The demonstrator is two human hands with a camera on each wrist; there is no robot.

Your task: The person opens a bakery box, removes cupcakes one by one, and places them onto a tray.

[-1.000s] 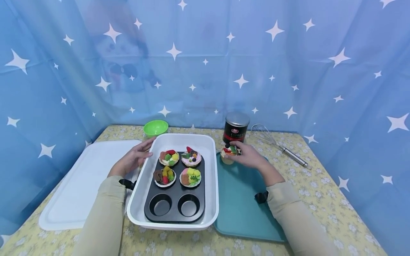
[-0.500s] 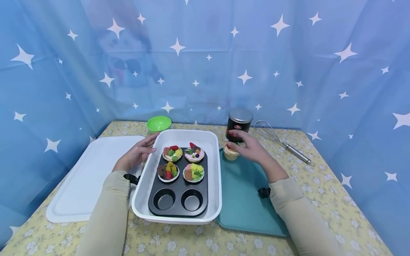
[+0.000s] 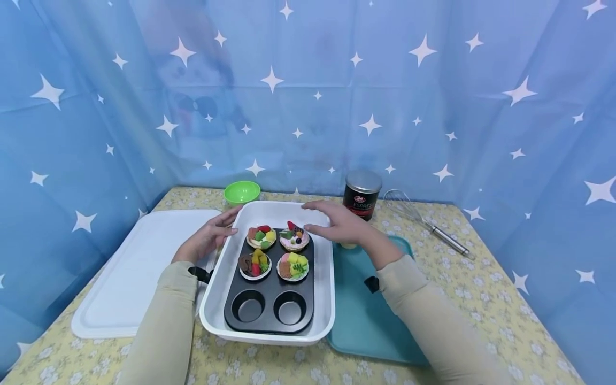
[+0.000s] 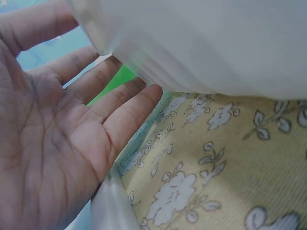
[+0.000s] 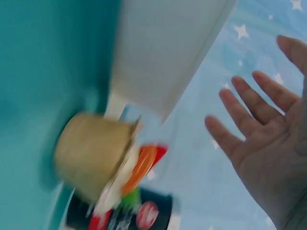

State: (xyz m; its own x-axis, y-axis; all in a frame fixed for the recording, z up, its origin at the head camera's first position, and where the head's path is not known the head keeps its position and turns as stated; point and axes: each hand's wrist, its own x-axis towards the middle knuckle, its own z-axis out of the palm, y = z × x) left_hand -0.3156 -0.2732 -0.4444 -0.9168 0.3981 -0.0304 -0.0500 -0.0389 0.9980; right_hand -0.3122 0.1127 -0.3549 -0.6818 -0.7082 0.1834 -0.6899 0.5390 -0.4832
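A white deep tray (image 3: 323, 315) stands in the head view's middle, holding a black muffin tin (image 3: 269, 314). Several toy cupcakes sit in its back cups, such as one with a green sprig (image 3: 292, 266); the two front cups are bare. My left hand (image 3: 208, 238) is at the tray's left side, its rather straight fingers touching the outer wall in the left wrist view. Open and holding nothing, my right hand (image 3: 339, 224) is over the tray's back right rim. Another toy cupcake (image 5: 93, 155) stands on the teal tray (image 3: 370, 315), mostly hidden by this hand in the head view.
A white flat tray (image 3: 130, 272) lies to the left. Behind are a green bowl (image 3: 242, 192) and a black espresso tin (image 3: 362, 195). A whisk (image 3: 435, 230) lies at the right on the flowered tablecloth (image 3: 462, 299). A starry blue curtain (image 3: 308, 107) encloses the table.
My right hand has let go of the toy cupcake on the teal tray and moved left over the white tray's rim. My left hand stays at the tray's left side.
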